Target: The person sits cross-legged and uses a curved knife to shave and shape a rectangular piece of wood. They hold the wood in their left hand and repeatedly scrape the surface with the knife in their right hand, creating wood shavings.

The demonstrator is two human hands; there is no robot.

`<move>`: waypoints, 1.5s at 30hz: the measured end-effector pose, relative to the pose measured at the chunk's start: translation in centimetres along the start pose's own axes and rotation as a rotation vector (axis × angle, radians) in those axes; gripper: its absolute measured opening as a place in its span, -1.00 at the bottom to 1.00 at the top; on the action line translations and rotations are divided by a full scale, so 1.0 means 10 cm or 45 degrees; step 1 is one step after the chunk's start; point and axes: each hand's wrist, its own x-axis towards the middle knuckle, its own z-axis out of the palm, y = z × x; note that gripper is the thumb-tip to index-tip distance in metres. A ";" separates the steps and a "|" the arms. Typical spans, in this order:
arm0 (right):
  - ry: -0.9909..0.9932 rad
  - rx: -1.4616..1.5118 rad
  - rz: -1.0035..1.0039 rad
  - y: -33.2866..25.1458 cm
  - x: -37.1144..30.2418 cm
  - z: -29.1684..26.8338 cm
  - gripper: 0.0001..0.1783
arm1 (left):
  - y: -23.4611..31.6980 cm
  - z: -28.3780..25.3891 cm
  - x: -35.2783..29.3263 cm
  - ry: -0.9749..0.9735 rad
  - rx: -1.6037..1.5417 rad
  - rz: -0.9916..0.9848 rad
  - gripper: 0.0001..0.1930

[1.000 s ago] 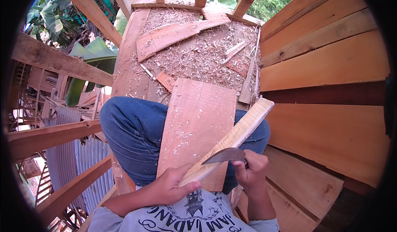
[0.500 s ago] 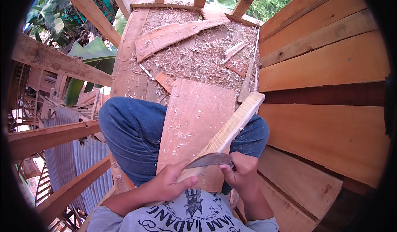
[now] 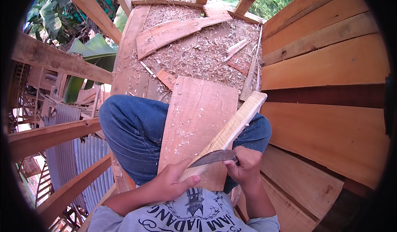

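Note:
My left hand (image 3: 175, 179) is closed round the lower end of a pale strip of wood (image 3: 230, 129), which slants up and to the right above my lap. In my right hand (image 3: 244, 162) is a knife, its handle mostly hidden by my fingers. The curved dark knife blade (image 3: 213, 157) lies across the strip, its tip pointing left close to my left hand. Under the strip, a wide flat board (image 3: 198, 116) rests between my legs with a few shavings on it.
Wood shavings (image 3: 206, 46) cover the plank floor ahead. A long tapered board (image 3: 173, 33) and a small wood offcut (image 3: 166, 79) lie there. A plank wall (image 3: 322, 128) rises close on my right. Open rails (image 3: 53, 133) run along my left, with corrugated sheets (image 3: 93, 155) below.
My right hand and the knife have shifted slightly right, and the blade now slants up to the right. My left hand still grips the strip of wood.

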 end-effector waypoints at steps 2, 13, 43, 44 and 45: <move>0.095 0.009 0.257 0.31 0.08 -0.07 -0.48 | -0.01 0.01 -0.01 0.005 -0.023 -0.040 -0.49; 0.022 0.073 0.058 0.04 0.16 -0.01 -0.47 | 0.02 -0.01 0.06 -0.004 -0.109 -0.094 -0.52; 0.282 0.434 0.632 0.48 0.15 -0.07 -0.47 | 0.03 0.00 -0.11 -0.069 -0.213 -0.118 -0.51; 0.284 0.392 0.621 0.55 0.17 -0.12 -0.47 | 0.03 -0.01 -0.10 -0.061 -0.215 -0.118 -0.50; 0.306 0.656 0.775 0.56 0.16 -0.14 -0.48 | 0.02 -0.03 -0.08 -0.068 -0.252 -0.158 -0.49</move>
